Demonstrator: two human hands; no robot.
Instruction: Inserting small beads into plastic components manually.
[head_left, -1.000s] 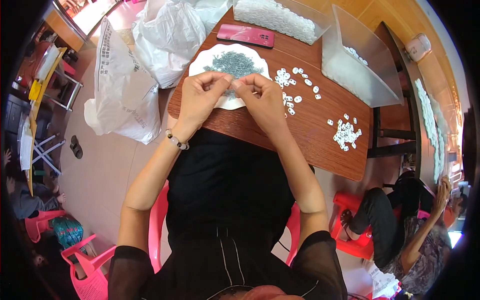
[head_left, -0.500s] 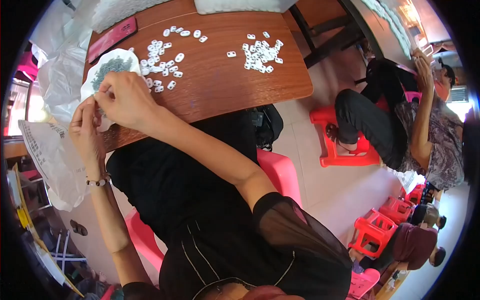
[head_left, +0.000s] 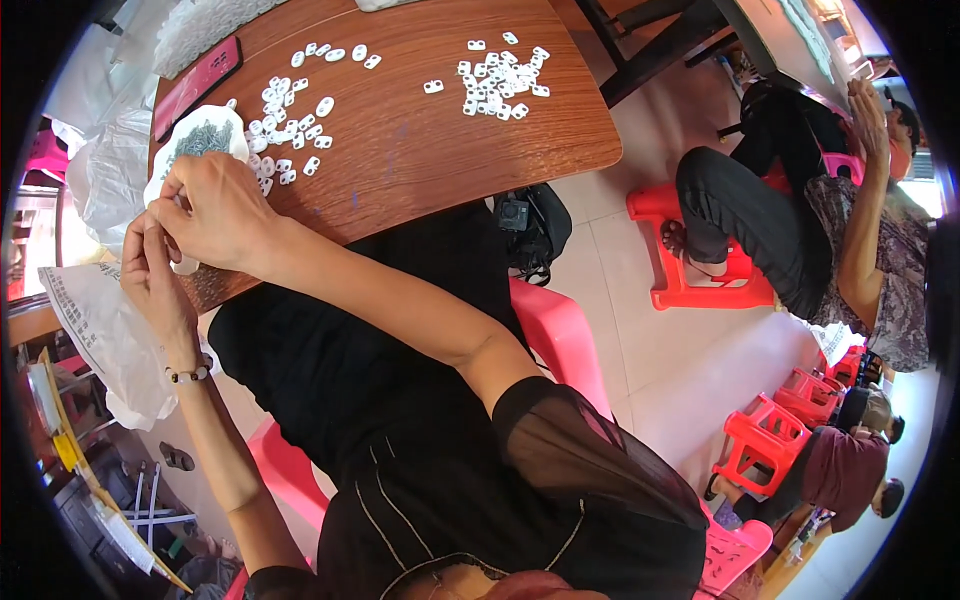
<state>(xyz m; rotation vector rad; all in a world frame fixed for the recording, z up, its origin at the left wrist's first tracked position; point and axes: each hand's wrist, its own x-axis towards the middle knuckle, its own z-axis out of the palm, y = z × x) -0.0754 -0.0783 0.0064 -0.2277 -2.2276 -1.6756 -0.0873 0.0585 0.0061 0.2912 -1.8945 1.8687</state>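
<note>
- Small grey pieces point(head_left: 207, 138) lie heaped on the white plate point(head_left: 239, 142) with the wavy rim, near the counter's left side; your right hand point(head_left: 225, 205) covers part of it.
- Your left hand point(head_left: 158, 285) is just below the right, and the two meet at the fingertips. The fingers on both sides are drawn into a pinch, but whatever lies between them is too small and covered to make out.
- You are working close to the counter's near left corner, so a tiny piece that slips from a loose pinch could drop off the edge instead of onto the plate.
- Your right wrist passes low near the plate; a careless sweep could catch its rim and spill the grey pieces.
- White two-holed pieces point(head_left: 285, 128) are scattered right beside the plate, some seemingly against it. A nudge from your right forearm could mix them with the grey ones.
- Farther right on the counter point(head_left: 420, 170) sits a second cluster of white pieces point(head_left: 500, 84), well apart from your hands.
- Beyond the plate lies a pink phone point(head_left: 200, 88), near enough to be bumped if the plate gets pushed away from you.
</note>
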